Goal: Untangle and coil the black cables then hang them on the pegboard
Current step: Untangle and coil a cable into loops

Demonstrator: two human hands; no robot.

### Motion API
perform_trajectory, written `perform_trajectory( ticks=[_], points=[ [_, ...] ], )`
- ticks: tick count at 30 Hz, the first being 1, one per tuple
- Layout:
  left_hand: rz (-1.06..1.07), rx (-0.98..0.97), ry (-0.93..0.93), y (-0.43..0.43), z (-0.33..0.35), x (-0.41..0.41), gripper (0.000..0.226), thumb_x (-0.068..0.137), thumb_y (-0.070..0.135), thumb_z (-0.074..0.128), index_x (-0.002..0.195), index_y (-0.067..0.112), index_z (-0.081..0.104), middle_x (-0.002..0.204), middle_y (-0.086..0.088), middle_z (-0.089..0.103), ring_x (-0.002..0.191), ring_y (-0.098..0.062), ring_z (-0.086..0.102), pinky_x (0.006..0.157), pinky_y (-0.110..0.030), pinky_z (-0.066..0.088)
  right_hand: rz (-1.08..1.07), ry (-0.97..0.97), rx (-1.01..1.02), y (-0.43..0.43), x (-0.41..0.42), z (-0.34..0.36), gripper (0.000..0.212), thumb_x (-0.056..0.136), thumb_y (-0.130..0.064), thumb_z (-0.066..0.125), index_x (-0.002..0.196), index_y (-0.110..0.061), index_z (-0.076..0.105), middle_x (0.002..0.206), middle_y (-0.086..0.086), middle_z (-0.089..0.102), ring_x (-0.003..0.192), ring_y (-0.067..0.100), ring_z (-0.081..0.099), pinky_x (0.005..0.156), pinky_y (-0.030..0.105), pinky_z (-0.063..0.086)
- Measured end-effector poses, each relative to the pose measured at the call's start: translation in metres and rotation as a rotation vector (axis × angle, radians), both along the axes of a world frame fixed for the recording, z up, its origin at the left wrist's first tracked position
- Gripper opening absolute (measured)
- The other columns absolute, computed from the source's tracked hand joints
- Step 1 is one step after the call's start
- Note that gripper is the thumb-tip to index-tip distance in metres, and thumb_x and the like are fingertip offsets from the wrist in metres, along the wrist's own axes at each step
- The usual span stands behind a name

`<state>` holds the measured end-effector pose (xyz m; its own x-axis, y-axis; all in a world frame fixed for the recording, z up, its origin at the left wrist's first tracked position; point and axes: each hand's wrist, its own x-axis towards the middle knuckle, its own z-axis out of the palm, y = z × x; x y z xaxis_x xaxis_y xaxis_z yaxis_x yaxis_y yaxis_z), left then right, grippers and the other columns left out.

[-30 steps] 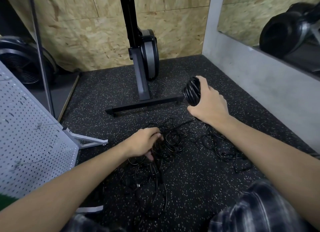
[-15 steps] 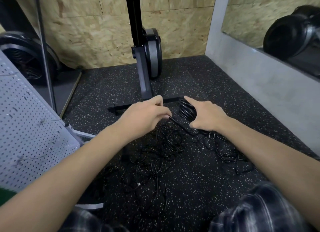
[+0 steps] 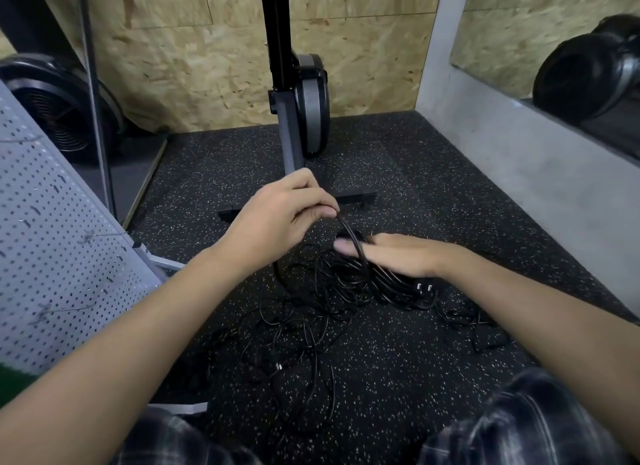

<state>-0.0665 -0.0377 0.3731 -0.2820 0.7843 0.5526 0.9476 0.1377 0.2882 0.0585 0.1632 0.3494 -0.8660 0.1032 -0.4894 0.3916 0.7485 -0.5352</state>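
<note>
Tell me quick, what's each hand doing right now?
Left hand: closed, pinching a black cable.
Right hand: open, fingers straight, the cable crossing over them.

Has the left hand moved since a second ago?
Yes. The left hand rose from the cable tangle, away from the person, and now overlaps the stand's base bar, pinching a cable.

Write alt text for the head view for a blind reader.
The left hand pinches a black cable that runs across the straight fingers of the right hand, which lies over a coiled bundle. More black cables lie tangled on the speckled floor; a white pegboard stands at left.
</note>
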Motion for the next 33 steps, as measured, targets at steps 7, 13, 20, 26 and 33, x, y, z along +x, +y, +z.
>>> perform_trajectory(
  ticks=[7, 13, 20, 26, 33],
  points=[
    [0.019, -0.021, -0.102, -0.011, 0.0, -0.006, 0.013, 0.099, 0.024, 0.072, 0.107, 0.022, 0.081, 0.094, 0.011, 0.058, 0.081, -0.006, 0.058, 0.073, -0.011, 0.038, 0.174, -0.064, -0.197, -0.009, 0.004, 0.009, 0.069, 0.081, -0.086, 0.06, 0.134, -0.042, 0.056, 0.134, 0.001, 0.071, 0.12, 0.02, 0.07, 0.109, 0.046, 0.052],
    [-0.059, -0.07, -0.178, 0.0, -0.003, 0.006, 0.008, 0.094, 0.028, 0.078, 0.098, 0.022, 0.08, 0.09, 0.009, 0.06, 0.077, -0.011, 0.058, 0.068, -0.012, 0.04, 0.39, -0.034, 0.172, -0.038, 0.002, 0.004, 0.084, 0.068, -0.054, 0.085, 0.138, -0.033, 0.045, 0.101, -0.014, 0.068, 0.092, 0.009, 0.067, 0.084, 0.033, 0.058],
    [-0.009, -0.151, -0.562, -0.006, -0.02, -0.014, 0.004, 0.086, 0.03, 0.084, 0.089, 0.028, 0.083, 0.09, 0.009, 0.077, 0.087, -0.011, 0.071, 0.085, -0.035, 0.056, 0.41, 0.128, 0.237, -0.047, 0.009, 0.009, 0.11, 0.067, -0.049, 0.089, 0.149, -0.031, 0.018, 0.094, -0.002, 0.06, 0.077, 0.011, 0.061, 0.063, 0.029, 0.053],
    [-0.015, -0.099, -0.786, -0.015, -0.02, -0.022, 0.008, 0.083, 0.023, 0.085, 0.084, 0.017, 0.082, 0.081, 0.001, 0.079, 0.077, -0.007, 0.072, 0.077, -0.024, 0.053, 0.357, 0.224, 0.224, -0.054, 0.017, 0.026, 0.083, 0.068, -0.049, 0.089, 0.12, -0.03, 0.027, 0.096, -0.002, 0.063, 0.08, 0.015, 0.065, 0.067, 0.04, 0.059],
    [-0.087, 0.04, -1.111, -0.024, -0.024, -0.031, 0.023, 0.087, 0.037, 0.082, 0.072, 0.02, 0.076, 0.065, -0.006, 0.057, 0.054, -0.01, 0.049, 0.05, -0.023, 0.032, 0.331, 0.342, 0.004, -0.068, 0.032, 0.051, 0.08, 0.069, -0.043, 0.09, 0.123, -0.026, 0.034, 0.092, 0.0, 0.071, 0.079, 0.021, 0.071, 0.068, 0.049, 0.058]
  ],
)
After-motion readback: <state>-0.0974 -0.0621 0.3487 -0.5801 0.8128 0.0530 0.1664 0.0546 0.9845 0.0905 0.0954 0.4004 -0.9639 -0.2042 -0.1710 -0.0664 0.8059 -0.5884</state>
